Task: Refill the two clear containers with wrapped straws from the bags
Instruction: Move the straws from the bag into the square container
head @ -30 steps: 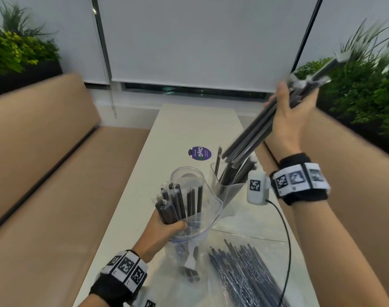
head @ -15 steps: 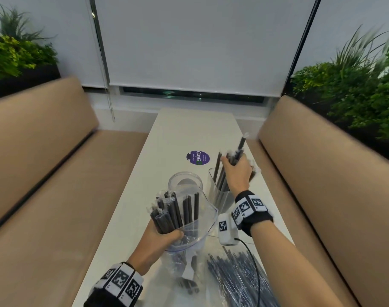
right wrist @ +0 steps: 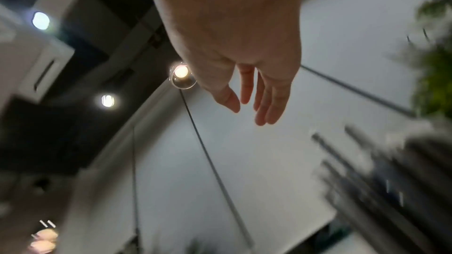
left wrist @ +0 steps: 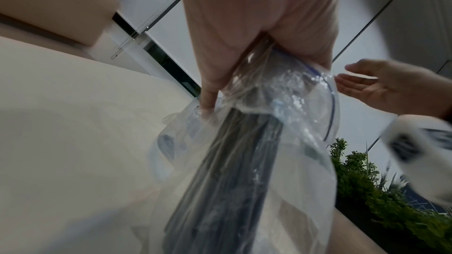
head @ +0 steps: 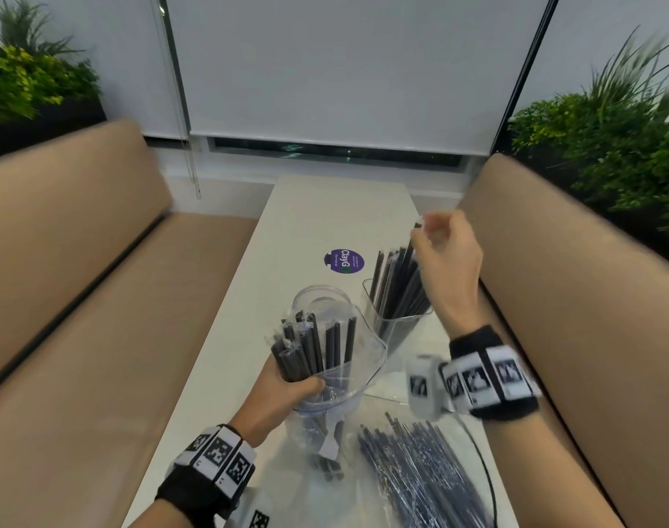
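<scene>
I am sitting at the near end of a table (head: 317, 219) that is running away from me between two benches, one on my left (head: 77, 283) and one on my right (head: 576, 299). My left hand (head: 287, 390) is holding a bag of wrapped straws (head: 317, 348) upright before me. Behind it a round container (head: 322, 301) is standing, and right of that a square container (head: 397, 322) with straws (head: 399, 287) standing in it, my right hand (head: 449, 257) hovering above them. Loose straws (head: 420, 474) are lying nearest me, on my right.

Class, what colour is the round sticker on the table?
The round sticker is purple with white lettering, clearest in the head view.
</scene>
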### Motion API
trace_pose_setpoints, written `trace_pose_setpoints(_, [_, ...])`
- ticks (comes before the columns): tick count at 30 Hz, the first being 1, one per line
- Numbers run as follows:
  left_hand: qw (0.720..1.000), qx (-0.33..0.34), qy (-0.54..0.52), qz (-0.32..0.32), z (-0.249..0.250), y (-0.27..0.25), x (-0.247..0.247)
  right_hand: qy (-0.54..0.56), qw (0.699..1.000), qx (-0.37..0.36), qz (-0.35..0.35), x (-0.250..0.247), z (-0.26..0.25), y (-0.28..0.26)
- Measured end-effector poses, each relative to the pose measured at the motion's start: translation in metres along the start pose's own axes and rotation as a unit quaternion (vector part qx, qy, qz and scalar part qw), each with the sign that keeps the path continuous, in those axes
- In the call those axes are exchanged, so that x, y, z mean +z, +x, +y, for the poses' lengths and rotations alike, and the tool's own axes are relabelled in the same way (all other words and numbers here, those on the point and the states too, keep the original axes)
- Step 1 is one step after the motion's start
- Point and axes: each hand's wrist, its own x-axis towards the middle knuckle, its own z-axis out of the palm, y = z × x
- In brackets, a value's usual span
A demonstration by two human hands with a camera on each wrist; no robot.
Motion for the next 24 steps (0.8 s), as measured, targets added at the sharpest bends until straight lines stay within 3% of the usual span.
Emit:
trace_pose_setpoints(2, [1.0,0.004,0.001,-0.004,0.0,0.003,0.0,0.066,0.992,0.057,-0.095,0.003,-0.002,-0.04])
trace_pose_setpoints(5, [0.999,0.013,0.011,-0.032,0.005,0.001,0.003,0.059,0.951,0.137,-0.269,0.018,0.008,-0.096])
trace_pose_setpoints(7, [0.998,0.015,0.019,-0.066,0.008,-0.003,0.004,0.082,0.937,0.134,-0.312,0.027,0.017,-0.115])
trace_pose_setpoints(15, [0.99,0.042,-0.016,-0.135,0.019,-0.008,-0.005,0.039,0.952,0.054,-0.299,0.039,0.026,-0.131])
trace_pose_setpoints(20, [0.987,0.074,-0.004,-0.144,0.022,-0.006,-0.002,0.102,0.953,0.021,-0.284,0.041,0.026,-0.127])
trace_pose_setpoints(24, [0.986,0.045,0.059,-0.147,0.016,-0.006,-0.003,0.149,0.961,0.061,-0.225,0.042,0.036,-0.122])
